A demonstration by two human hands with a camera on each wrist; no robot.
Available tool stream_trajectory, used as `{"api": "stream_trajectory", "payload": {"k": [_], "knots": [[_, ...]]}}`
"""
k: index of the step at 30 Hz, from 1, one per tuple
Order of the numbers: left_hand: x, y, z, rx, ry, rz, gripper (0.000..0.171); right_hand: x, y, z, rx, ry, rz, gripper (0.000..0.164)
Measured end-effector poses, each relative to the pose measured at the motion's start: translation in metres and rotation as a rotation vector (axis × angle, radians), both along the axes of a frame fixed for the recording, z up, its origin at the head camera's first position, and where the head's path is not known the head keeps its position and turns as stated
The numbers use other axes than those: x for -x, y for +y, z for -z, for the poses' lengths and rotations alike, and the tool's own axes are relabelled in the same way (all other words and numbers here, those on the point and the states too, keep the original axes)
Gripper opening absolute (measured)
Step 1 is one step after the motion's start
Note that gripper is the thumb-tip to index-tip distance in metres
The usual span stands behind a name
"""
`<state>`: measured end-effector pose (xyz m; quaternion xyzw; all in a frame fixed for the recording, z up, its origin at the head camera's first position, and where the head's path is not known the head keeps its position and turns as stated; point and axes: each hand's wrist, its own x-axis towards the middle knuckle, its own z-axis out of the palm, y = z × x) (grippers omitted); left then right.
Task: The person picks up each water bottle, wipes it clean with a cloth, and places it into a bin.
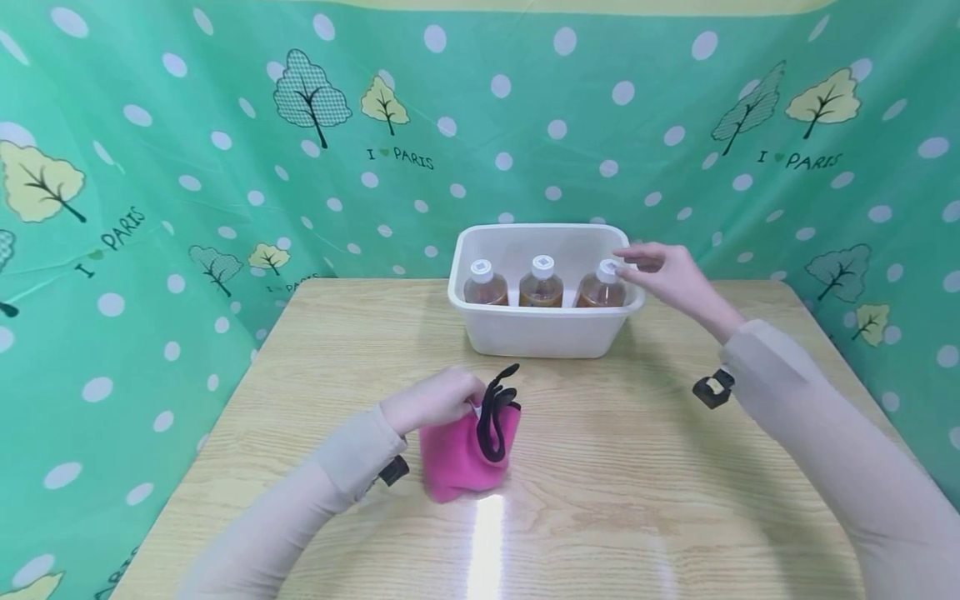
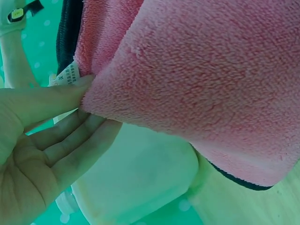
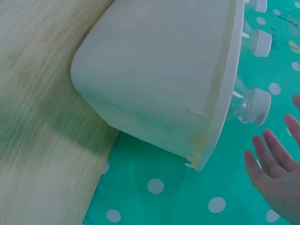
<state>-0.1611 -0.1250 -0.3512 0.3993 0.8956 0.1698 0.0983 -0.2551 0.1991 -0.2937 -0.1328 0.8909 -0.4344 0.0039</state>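
Observation:
My left hand (image 1: 438, 400) pinches a pink plush cloth (image 1: 465, 454) with black edging between thumb and fingers. The cloth hangs in folds over the table. In the left wrist view a printed white label (image 2: 68, 75) shows beside my thumb. My right hand (image 1: 663, 271) is at the right end of the white tub (image 1: 540, 333), fingers extended by the cap of the right-hand bottle (image 1: 603, 287). The right wrist view shows a gap between the fingers and that white cap (image 3: 259, 107). Two more clear bottles, the middle one (image 1: 542, 287) and the left one (image 1: 485, 287), stand upright in the tub.
The tub stands near the back edge of a light wooden table (image 1: 585, 517). A green dotted curtain (image 1: 525, 150) hangs close behind it and along both sides. Black camera mounts (image 1: 714, 389) sit on both wrists.

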Motion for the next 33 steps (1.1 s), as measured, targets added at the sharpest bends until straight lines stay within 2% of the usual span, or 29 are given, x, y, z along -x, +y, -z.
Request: {"api": "stream_trajectory", "payload": {"k": [4, 10, 17, 25, 29, 33], "knots": [[-0.001, -0.005, -0.002, 0.025, 0.017, 0.007, 0.017, -0.011, 0.006, 0.003, 0.000, 0.034, 0.018, 0.042], [-0.003, -0.013, -0.003, 0.084, 0.006, -0.034, 0.017, -0.027, 0.016, 0.009, 0.015, 0.088, 0.022, 0.038], [-0.006, -0.020, -0.003, 0.147, 0.053, -0.037, 0.016, -0.045, 0.026, 0.015, -0.032, 0.114, 0.021, 0.037], [-0.003, -0.025, 0.015, 0.021, -0.001, -0.015, 0.012, -0.065, 0.033, 0.022, -0.090, 0.134, -0.027, 0.035], [-0.002, -0.026, 0.026, -0.020, -0.013, -0.063, 0.009, -0.072, 0.036, 0.028, -0.101, 0.122, -0.042, 0.035], [-0.005, -0.027, 0.035, -0.052, -0.046, -0.116, 0.012, -0.077, 0.040, 0.033, -0.118, 0.123, -0.042, 0.034]]}}
